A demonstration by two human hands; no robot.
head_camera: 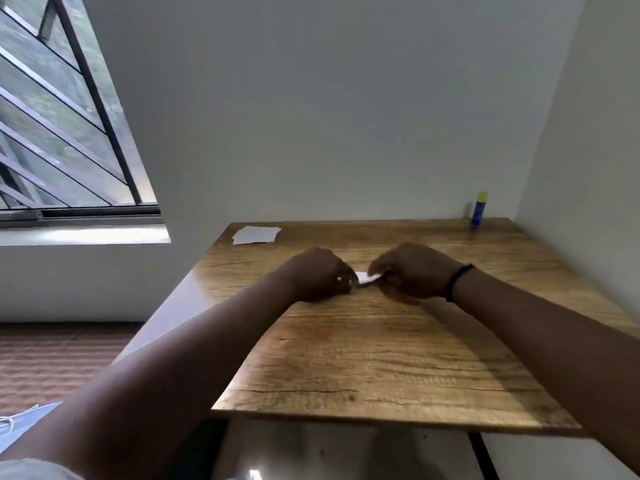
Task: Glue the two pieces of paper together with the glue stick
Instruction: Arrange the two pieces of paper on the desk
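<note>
A small white piece of paper [366,277] shows between my two hands at the middle of the wooden table [374,358]. My left hand [320,274] and my right hand [412,271] are both closed on it, fingers curled, and they hide most of it. Other white paper [256,234] lies flat at the table's far left corner. The glue stick [479,208], blue with a yellow cap, stands upright at the far right corner against the wall, well away from both hands.
White walls close off the table's far side and right side. A barred window [62,116] and its sill are to the left. The table's left and near edges drop off to a brown floor [52,362].
</note>
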